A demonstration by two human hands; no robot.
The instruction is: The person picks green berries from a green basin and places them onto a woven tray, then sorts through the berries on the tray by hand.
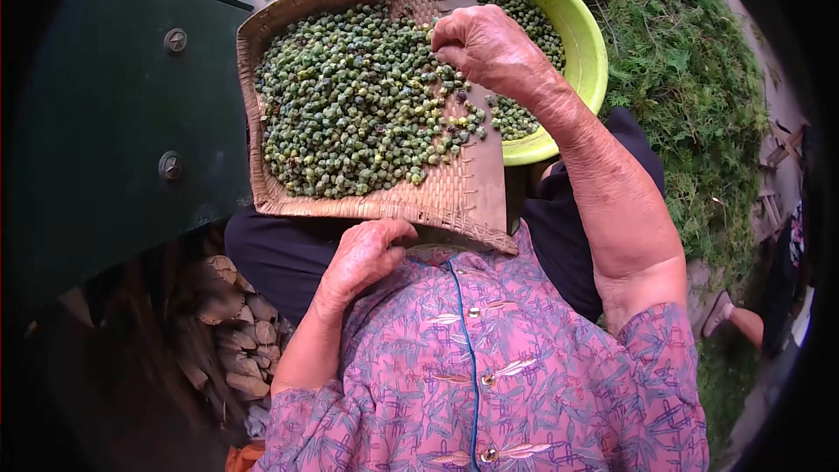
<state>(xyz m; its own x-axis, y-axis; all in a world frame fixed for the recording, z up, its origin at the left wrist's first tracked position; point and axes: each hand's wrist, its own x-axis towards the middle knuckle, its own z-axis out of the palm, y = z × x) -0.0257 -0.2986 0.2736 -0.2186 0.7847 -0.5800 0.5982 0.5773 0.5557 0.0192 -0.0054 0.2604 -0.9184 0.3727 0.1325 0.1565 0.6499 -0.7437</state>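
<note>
A woven tray point(411, 197) rests across my lap, its open side to the right. Heaped on it are many small round green berries point(341, 105), some darker or yellowish. My right hand point(494, 48) is over the tray's right side, fingers bent and pinched at the edge of the heap; what lies between the fingertips is hidden. Just below the tray's near edge is my left hand point(363, 258), its fingers curled together; I cannot see whether anything is inside. Beyond the tray's right edge, partly under it, stands a yellow-green basin point(590, 52) with more berries.
Cut leafy green branches point(673, 79) lie on the ground at the right. To the left stands a dark green metal panel point(114, 114) with round bolts. Split firewood point(240, 332) is piled at lower left. Another person's foot point(718, 313) shows at far right.
</note>
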